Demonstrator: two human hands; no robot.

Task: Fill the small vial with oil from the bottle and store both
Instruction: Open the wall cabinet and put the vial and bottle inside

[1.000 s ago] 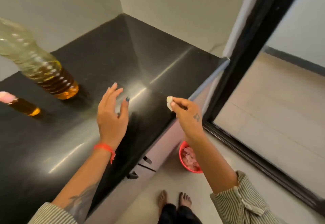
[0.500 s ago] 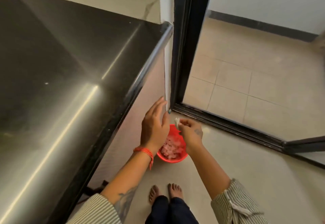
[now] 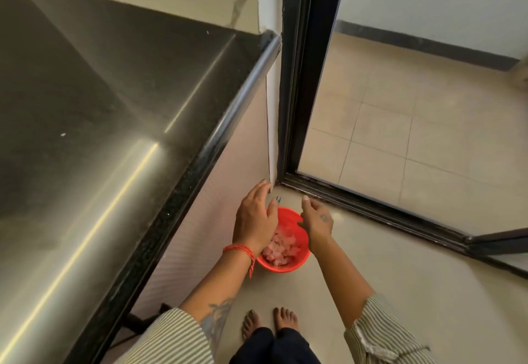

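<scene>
Two hands hang over a red bowl [image 3: 297, 260] that sits on the floor [image 3: 371, 263] in the head view, just right of the table's pale side panel [image 3: 228, 192]. The left hand [image 3: 254, 218] is spread fairly wide, fingers straight and relaxed, palm down above the bowl's left rim; it holds nothing and touches nothing that can be made out. A red thread [image 3: 241, 250] circles its wrist. The right hand [image 3: 317, 218] is above the bowl's right rim with its fingers loosely bent downward and the thumb raised; whether it pinches anything cannot be told. Pinkish scraps [image 3: 281, 249] lie inside the bowl.

Neither the vial nor the oil bottle shows anywhere in this view. The dark glossy table [image 3: 100, 106] fills the left side, its rounded front edge running from near left to far centre. A black door frame [image 3: 300, 77] stands just right of the table's far corner, its sill crossing the floor beyond the hands. Open tiled floor lies past the frame on the right, and bare feet [image 3: 268, 325] stand near the bottom.
</scene>
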